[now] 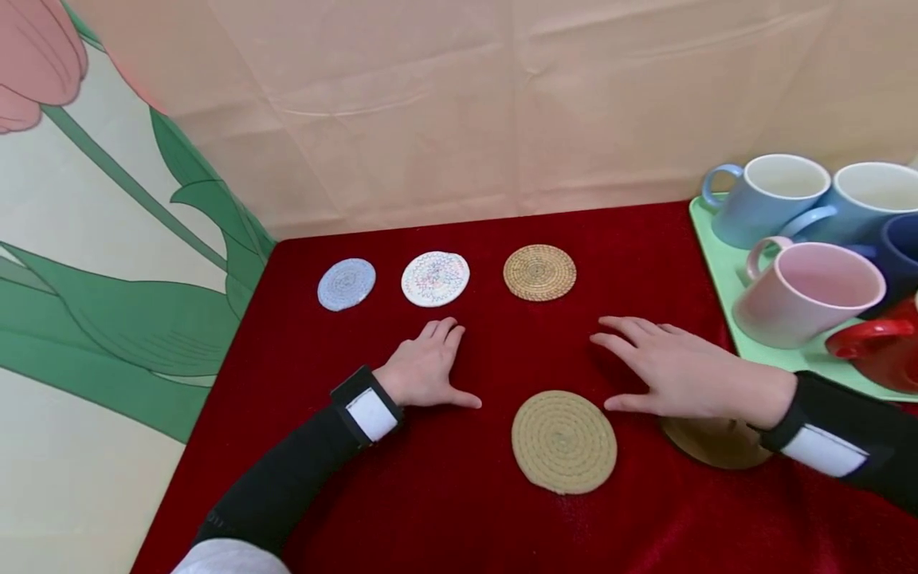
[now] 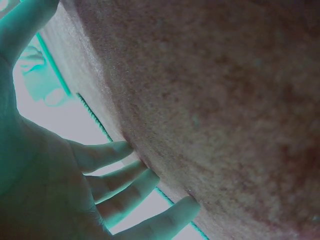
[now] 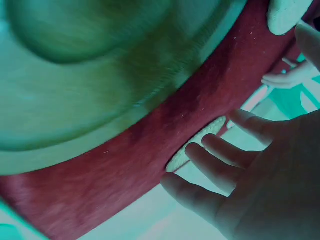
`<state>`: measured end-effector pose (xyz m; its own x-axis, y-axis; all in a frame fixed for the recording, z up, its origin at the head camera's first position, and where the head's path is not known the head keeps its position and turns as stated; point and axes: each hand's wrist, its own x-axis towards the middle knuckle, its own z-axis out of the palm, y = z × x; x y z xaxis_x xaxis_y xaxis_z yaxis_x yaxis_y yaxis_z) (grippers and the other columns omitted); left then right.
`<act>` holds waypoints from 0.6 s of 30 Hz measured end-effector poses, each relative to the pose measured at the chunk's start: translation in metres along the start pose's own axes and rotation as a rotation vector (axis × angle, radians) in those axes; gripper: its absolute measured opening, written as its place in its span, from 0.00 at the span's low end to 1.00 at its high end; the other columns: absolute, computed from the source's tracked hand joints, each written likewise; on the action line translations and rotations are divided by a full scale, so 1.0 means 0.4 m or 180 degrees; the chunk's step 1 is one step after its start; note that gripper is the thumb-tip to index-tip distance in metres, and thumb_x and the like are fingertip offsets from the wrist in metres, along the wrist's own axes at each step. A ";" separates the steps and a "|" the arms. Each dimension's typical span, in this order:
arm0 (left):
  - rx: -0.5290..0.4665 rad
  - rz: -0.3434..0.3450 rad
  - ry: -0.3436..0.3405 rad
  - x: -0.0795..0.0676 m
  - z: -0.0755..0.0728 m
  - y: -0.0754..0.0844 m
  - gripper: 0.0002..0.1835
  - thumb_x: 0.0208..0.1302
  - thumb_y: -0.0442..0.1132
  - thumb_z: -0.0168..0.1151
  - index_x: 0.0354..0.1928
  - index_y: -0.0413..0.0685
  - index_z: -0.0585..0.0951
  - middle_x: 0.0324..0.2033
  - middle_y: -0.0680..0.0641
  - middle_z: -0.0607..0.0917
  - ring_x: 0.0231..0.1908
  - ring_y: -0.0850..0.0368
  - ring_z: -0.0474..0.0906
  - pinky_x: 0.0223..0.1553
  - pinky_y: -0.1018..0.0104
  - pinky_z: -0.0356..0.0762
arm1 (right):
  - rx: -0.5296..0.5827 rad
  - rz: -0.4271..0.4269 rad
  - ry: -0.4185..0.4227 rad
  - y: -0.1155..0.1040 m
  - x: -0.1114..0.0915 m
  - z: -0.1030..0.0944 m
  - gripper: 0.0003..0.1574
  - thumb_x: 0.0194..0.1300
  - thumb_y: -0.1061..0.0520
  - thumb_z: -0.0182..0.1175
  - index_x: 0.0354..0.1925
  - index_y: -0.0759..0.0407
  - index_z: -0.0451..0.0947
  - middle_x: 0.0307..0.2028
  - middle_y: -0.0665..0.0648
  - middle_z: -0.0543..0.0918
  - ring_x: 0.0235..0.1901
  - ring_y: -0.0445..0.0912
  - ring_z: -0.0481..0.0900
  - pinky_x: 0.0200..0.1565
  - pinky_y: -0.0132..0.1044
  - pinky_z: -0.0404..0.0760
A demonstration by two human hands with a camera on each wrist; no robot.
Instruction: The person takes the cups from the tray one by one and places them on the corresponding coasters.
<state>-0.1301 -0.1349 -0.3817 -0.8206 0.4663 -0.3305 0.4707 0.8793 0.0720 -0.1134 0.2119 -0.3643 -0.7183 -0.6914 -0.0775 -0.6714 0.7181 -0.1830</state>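
My left hand (image 1: 423, 367) rests on the red cloth with fingers spread, just in front of a white patterned round coaster (image 1: 435, 279) and holding nothing. To its left and farther back lies a light blue coaster (image 1: 347, 284). My right hand (image 1: 667, 367) is also spread and holds nothing, low over the cloth. Its thumb points toward a tan coiled-rope coaster (image 1: 563, 442). A brown round wooden coaster (image 1: 710, 444) lies partly hidden under the right wrist; the right wrist view shows its ringed surface (image 3: 125, 95) large. A brown woven coaster (image 1: 539, 273) sits at the back, between the hands.
At the right, a light green tray (image 1: 719, 267) carries several mugs, including a light blue mug (image 1: 770, 199), a pink mug (image 1: 809, 291) and a red mug (image 1: 885, 347). A beige curtain (image 1: 502, 104) hangs behind the table, with a flower-printed panel (image 1: 107, 239) at left.
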 end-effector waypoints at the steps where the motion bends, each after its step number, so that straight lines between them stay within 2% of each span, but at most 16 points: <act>1: -0.0013 0.0011 -0.0003 0.001 0.000 0.001 0.61 0.54 0.73 0.68 0.77 0.39 0.59 0.75 0.38 0.61 0.72 0.45 0.58 0.57 0.51 0.79 | 0.0020 0.0036 0.0034 0.005 -0.018 0.003 0.53 0.58 0.29 0.69 0.68 0.60 0.71 0.68 0.67 0.70 0.66 0.63 0.68 0.56 0.65 0.74; 6: -0.0050 0.0045 -0.0182 -0.003 -0.016 0.012 0.56 0.58 0.69 0.67 0.77 0.39 0.59 0.76 0.37 0.60 0.73 0.44 0.58 0.59 0.51 0.77 | 0.0104 0.0268 0.0107 0.022 -0.099 0.021 0.60 0.53 0.22 0.68 0.69 0.59 0.71 0.67 0.66 0.70 0.65 0.62 0.68 0.56 0.66 0.74; 10: -0.0058 0.0170 -0.0347 -0.019 -0.046 0.042 0.50 0.63 0.66 0.65 0.77 0.42 0.62 0.75 0.40 0.64 0.72 0.46 0.62 0.62 0.51 0.75 | 0.0143 0.0316 0.0039 0.023 -0.128 0.039 0.65 0.49 0.16 0.64 0.69 0.59 0.70 0.67 0.66 0.70 0.65 0.63 0.67 0.57 0.67 0.73; 13: -0.0241 0.0576 -0.0312 -0.029 -0.058 0.085 0.49 0.62 0.66 0.66 0.76 0.45 0.63 0.74 0.42 0.66 0.72 0.49 0.63 0.63 0.55 0.74 | 0.0149 0.0207 0.0035 0.016 -0.131 0.047 0.67 0.47 0.15 0.64 0.70 0.58 0.70 0.68 0.65 0.70 0.65 0.63 0.67 0.58 0.68 0.71; 16: -0.0442 0.1143 -0.0212 -0.032 -0.051 0.135 0.52 0.59 0.66 0.69 0.77 0.46 0.61 0.75 0.44 0.63 0.74 0.52 0.60 0.66 0.61 0.70 | 0.0121 0.0077 0.0059 0.003 -0.125 0.053 0.66 0.47 0.16 0.65 0.69 0.57 0.70 0.67 0.64 0.71 0.65 0.62 0.68 0.58 0.67 0.71; 18: -0.0439 0.1442 -0.0162 -0.033 -0.042 0.167 0.56 0.56 0.66 0.72 0.78 0.47 0.59 0.77 0.43 0.60 0.75 0.52 0.57 0.68 0.63 0.66 | 0.0071 -0.0011 0.0064 -0.010 -0.120 0.057 0.66 0.48 0.16 0.64 0.69 0.57 0.70 0.66 0.63 0.72 0.64 0.61 0.70 0.58 0.66 0.72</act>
<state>-0.0933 -0.0808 -0.3568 -0.5242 0.8034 -0.2824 0.7272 0.5948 0.3426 -0.0722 0.2403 -0.3823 -0.7196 -0.6920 -0.0570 -0.6699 0.7136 -0.2052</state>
